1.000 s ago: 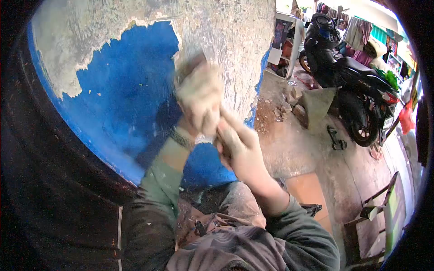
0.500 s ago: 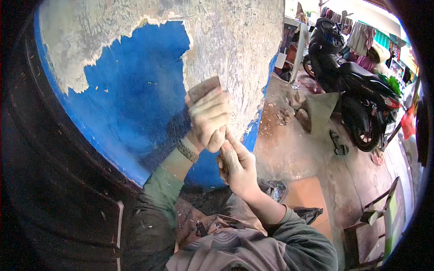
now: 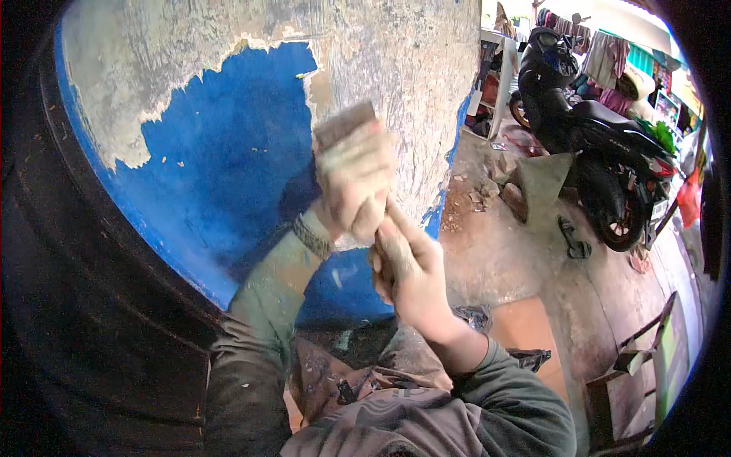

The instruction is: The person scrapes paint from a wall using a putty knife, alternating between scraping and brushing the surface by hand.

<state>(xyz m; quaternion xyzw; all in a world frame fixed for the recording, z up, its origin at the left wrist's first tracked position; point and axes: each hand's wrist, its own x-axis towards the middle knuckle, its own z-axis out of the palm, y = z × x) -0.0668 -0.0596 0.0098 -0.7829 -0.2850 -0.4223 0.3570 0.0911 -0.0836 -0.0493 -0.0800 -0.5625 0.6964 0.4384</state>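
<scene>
My left hand (image 3: 356, 179), smeared by motion, is wrapped round a paint scraper (image 3: 346, 126). The scraper's wide, dull metal blade points up at the wall, beside the ragged edge of the blue paint (image 3: 228, 122); whether it touches the surface is hard to tell. Lower down, my right hand (image 3: 411, 266) is closed round the scraper's handle end, just under the left hand. The fingers hide most of the handle. Bare, pale, streaky wall (image 3: 411, 68) shows above and right of the blue. A small pale flake (image 3: 338, 279) blurs below my left wrist.
A dark curved surface (image 3: 99, 305) fills the left side. Rubble (image 3: 480, 194) lies on the floor to the right, near a parked motorbike (image 3: 601, 137) and a sandal (image 3: 572, 238). An orange-brown board (image 3: 525, 335) and a metal-framed item (image 3: 640, 373) are at lower right.
Both hands have shifted slightly, with the scraper blade now higher along the paint edge. A blurred pale flake shows below the left wrist. The view has tilted a little.
</scene>
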